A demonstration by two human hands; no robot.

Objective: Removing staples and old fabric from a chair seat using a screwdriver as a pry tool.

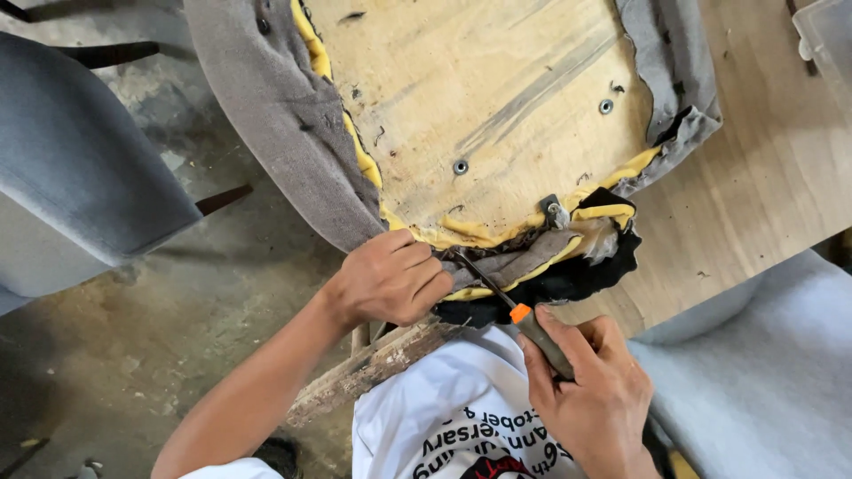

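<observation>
Prying at the seat's fabric edge

Gripping a screwdriver (519, 312) by its orange-collared handle, the right hand (590, 381) is closed around it, the tip driven under the grey fabric (524, 263) at the near edge of an upturned chair seat (479, 98). The left hand (388, 279) is curled tight, pinching that fabric just beside the tip. Yellow foam (461, 235) and black lining (568, 279) spill out below. The seat rests on a wooden worktop (763, 177). If the blade slips, it could likely jab the nearby left fingers or tear the cloth.
</observation>
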